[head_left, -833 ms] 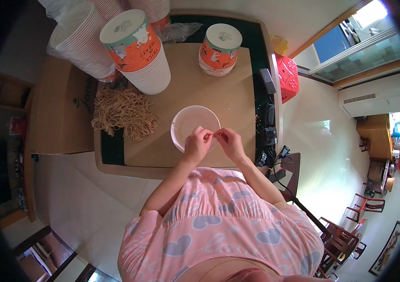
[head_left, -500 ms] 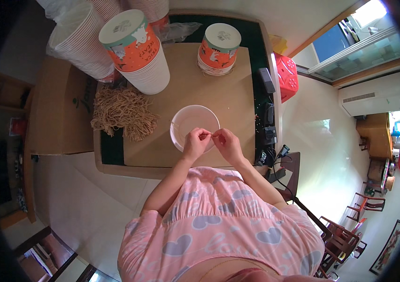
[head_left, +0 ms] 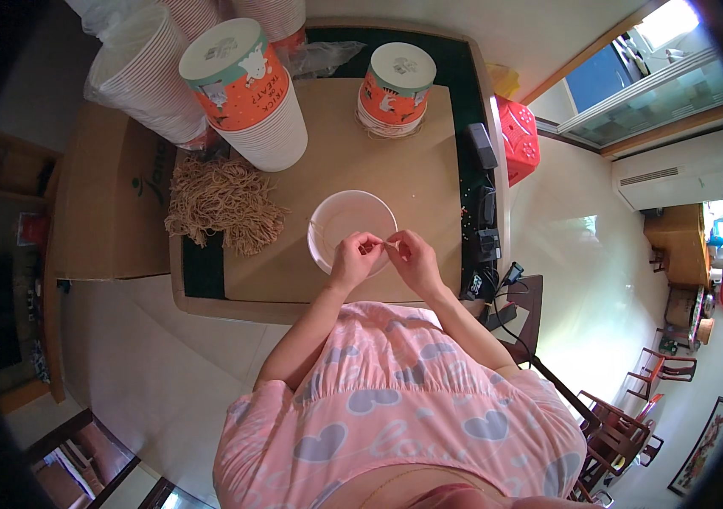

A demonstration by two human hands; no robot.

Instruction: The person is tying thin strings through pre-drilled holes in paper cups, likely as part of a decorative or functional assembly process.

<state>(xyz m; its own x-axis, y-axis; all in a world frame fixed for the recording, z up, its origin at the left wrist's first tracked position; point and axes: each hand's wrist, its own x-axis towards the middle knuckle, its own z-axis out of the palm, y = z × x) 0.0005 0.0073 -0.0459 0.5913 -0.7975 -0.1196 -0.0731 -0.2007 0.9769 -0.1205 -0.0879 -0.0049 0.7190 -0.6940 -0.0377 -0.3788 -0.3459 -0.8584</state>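
Observation:
A white paper bucket (head_left: 346, 214) stands mouth up on the cardboard sheet in front of me. A thin piece of tan cord shows at its left rim. My left hand (head_left: 355, 259) and my right hand (head_left: 413, 261) meet over its near right rim, fingertips pinched close together. What they pinch looks like a bit of the thin cord, mostly hidden by the fingers. To the left lies a heap of tan cords (head_left: 224, 204). Beyond it rises a tall stack of upturned paper buckets (head_left: 258, 127) with orange and green print; a shorter upturned stack (head_left: 393, 95) has cords around its lower rim.
More nested buckets in plastic wrap (head_left: 145, 76) stand at the far left beside a cardboard box (head_left: 111, 204). Black power adapters (head_left: 486, 204) and cables line the table's right edge. A red plastic stool (head_left: 518, 140) stands beyond that edge.
My right hand's fingers have shifted slightly at the pinch. The bucket and the things around it stay where they were.

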